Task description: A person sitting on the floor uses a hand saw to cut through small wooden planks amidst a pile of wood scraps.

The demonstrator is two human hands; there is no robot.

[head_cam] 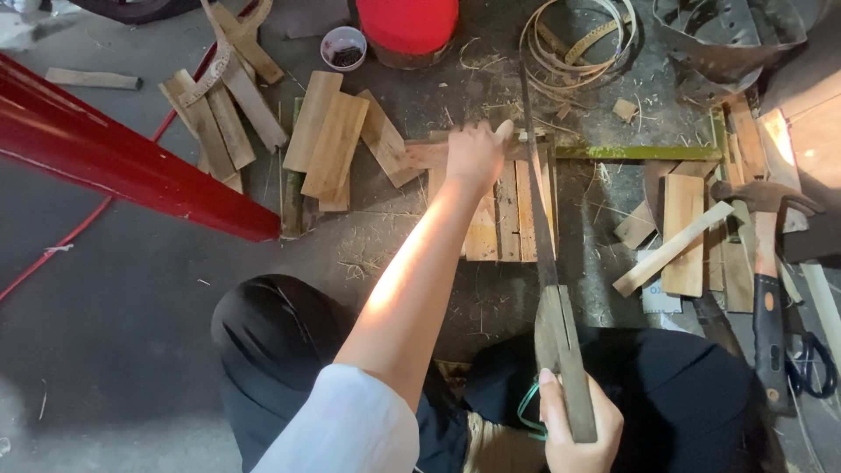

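My left hand (473, 153) reaches forward and presses down on flat bamboo slats (508, 210) laid side by side on the floor, gripping their far end. My right hand (574, 425) is close to my body, wrapped around the wooden handle of a long hand saw (541, 219). The saw's thin blade runs away from me along the slats, just right of my left hand, its tip near the far end. My dark-trousered knees frame the bottom of the view.
More bamboo pieces (328, 140) lie at upper left. At right are a hammer (764, 263), a green strip (639, 151) and scissors (810, 363). A red beam (114, 158), red stool (407, 26), small bowl (343, 46) and coiled strips (578, 39) surround the spot.
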